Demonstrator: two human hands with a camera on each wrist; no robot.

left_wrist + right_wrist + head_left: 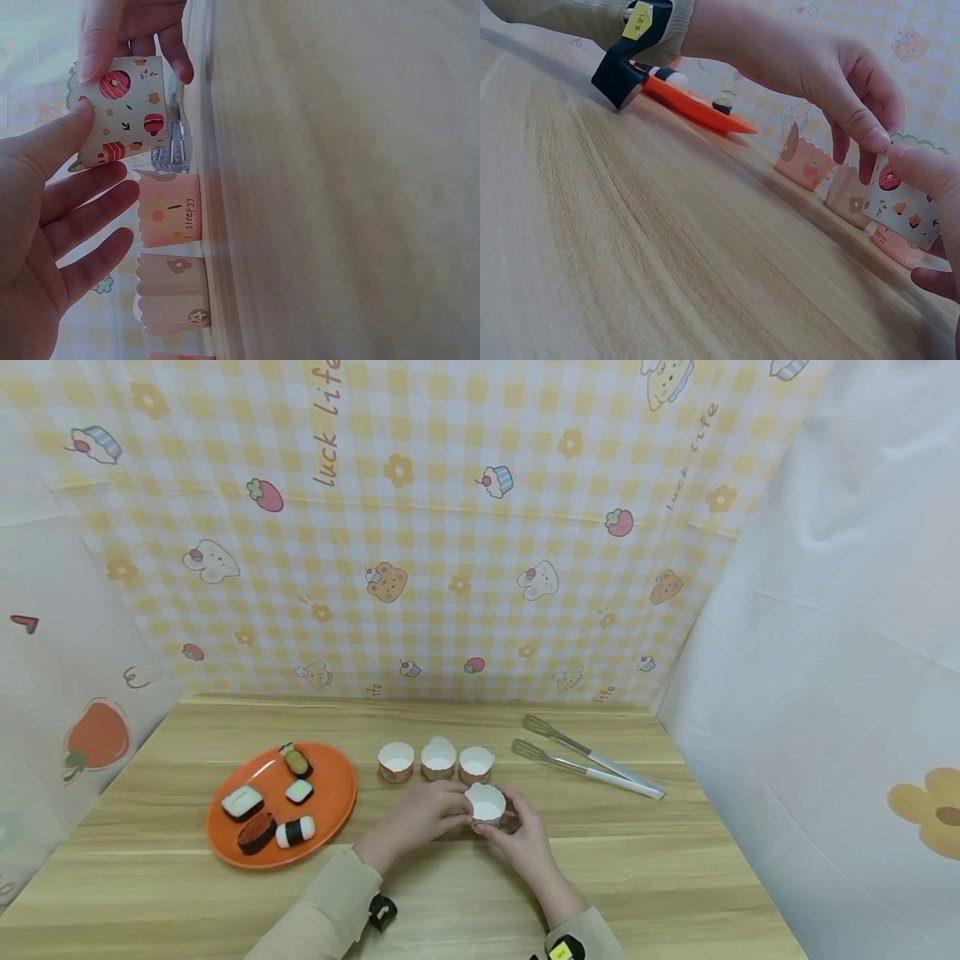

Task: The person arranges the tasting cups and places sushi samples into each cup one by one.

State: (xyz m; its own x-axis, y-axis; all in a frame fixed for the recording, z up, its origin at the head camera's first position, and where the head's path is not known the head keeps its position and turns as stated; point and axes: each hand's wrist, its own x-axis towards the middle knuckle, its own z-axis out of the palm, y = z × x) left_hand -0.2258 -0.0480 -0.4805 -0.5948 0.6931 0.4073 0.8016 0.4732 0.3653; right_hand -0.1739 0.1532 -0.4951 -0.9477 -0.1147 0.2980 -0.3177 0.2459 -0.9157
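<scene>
Both hands hold one white paper baking cup, printed with red donuts and small orange flowers. My left hand pinches its left side near the scalloped rim, the other fingers spread apart in the left wrist view. On the opposite side, my right hand grips the cup with thumb and fingers. Seen from the head, the cup's white inside faces up. Just behind it stand three more baking cups in a row: a left one, a brownish middle one and a right one.
An orange plate at the left carries several sushi pieces, among them a roe-topped one and a white one with a black band. Metal tongs lie spread at the back right. A checked cloth hangs behind the wooden table.
</scene>
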